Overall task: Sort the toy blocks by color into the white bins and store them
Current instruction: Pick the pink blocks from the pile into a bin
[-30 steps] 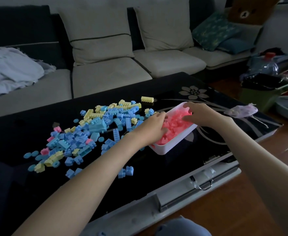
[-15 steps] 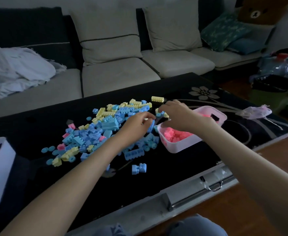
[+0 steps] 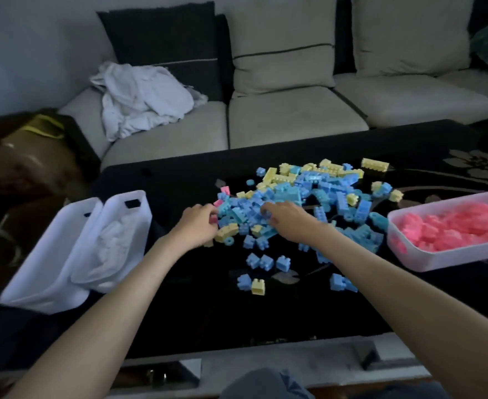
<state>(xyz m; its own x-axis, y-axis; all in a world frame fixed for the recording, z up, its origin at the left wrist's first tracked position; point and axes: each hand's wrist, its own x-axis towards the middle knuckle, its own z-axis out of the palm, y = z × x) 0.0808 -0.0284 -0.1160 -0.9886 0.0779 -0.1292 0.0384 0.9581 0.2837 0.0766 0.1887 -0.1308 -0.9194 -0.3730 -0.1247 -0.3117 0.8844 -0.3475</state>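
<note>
Glossy black table (image 3: 179, 326), plastic blocks (image 3: 291, 194)

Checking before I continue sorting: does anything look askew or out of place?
The two white bins at the table's left edge lie tilted, one overlapping the other. A few pink blocks sit in the mixed pile by the left hand.

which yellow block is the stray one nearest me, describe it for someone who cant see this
On the black coffee table, find the pile of blue and yellow blocks. Come toward the near edge, past a row of three blue blocks. The stray yellow block is the only yellow one there, beside a single blue block.
</note>
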